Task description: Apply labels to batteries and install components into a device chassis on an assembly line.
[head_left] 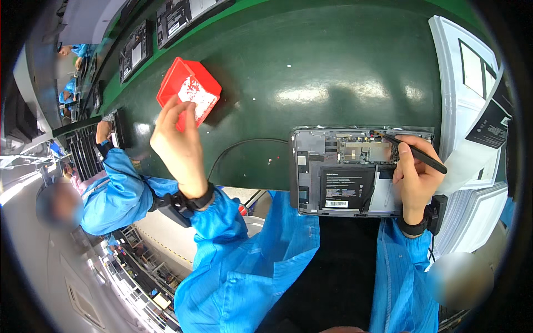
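Observation:
My left hand (180,139) is over the near side of a red plastic bin (208,80) holding many small white pieces (195,93). Its thumb and fingertips come together in a pinch; anything between them is too small to make out. My right hand (417,172) grips black tweezers (427,160), whose tips touch or hover at the upper edge of an opened tablet (313,183). Inside the tablet lie a circuit board (355,151) and a black battery (347,186) with a printed label. The right fingers partly cover the board's right end.
A green work table (266,89) bears a few white specks. A black cable (239,143) runs from the tablet toward my left wrist. White trays or sheets (461,61) stack at the right. More opened devices (135,51) line the far left. A blue-sleeved person (119,188) works at left.

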`<state>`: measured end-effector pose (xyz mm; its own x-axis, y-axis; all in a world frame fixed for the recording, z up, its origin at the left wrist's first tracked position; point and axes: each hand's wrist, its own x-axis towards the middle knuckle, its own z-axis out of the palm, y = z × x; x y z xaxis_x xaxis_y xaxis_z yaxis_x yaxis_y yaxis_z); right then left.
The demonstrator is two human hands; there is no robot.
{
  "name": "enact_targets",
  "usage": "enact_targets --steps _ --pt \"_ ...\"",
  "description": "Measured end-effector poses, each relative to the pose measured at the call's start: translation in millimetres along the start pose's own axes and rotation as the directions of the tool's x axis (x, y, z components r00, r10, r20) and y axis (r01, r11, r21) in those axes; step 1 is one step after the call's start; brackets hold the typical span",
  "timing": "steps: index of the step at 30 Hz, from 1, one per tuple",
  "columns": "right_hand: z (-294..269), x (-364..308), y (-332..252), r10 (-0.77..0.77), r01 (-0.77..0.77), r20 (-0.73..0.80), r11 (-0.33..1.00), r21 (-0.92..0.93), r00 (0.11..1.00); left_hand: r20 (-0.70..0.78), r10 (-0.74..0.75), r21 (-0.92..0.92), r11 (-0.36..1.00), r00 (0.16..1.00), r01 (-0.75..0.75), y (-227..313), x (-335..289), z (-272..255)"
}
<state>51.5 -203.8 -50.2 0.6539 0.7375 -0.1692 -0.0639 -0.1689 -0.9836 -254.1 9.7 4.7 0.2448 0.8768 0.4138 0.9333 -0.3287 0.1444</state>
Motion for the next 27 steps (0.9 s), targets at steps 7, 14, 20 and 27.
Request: enact_targets --steps 7,14,20,27 --pt "-1.0 0.9 -2.3 0.006 -0.006 0.003 0.999 -0.033 1.000 0.093 0.495 -0.550 0.749 0.864 -0.370 121.8 -50.3 42.7" --pt "0.5 1.7 -4.6 0.043 -0.043 0.022 0.999 -0.032 0.999 0.033 0.631 -0.702 0.567 0.775 -0.431 161.7 -55.6 62.9" --pt "-2.6 4.6 -5.7 0.062 -0.062 0.027 0.998 -0.001 0.998 0.074 0.589 -0.794 0.523 0.804 -0.311 164.2 -56.1 65.8" --pt "1.7 6.7 -4.3 0.067 -0.067 0.010 0.998 -0.005 0.998 0.139 0.544 -0.804 0.550 0.827 -0.227 165.6 -58.0 64.2"
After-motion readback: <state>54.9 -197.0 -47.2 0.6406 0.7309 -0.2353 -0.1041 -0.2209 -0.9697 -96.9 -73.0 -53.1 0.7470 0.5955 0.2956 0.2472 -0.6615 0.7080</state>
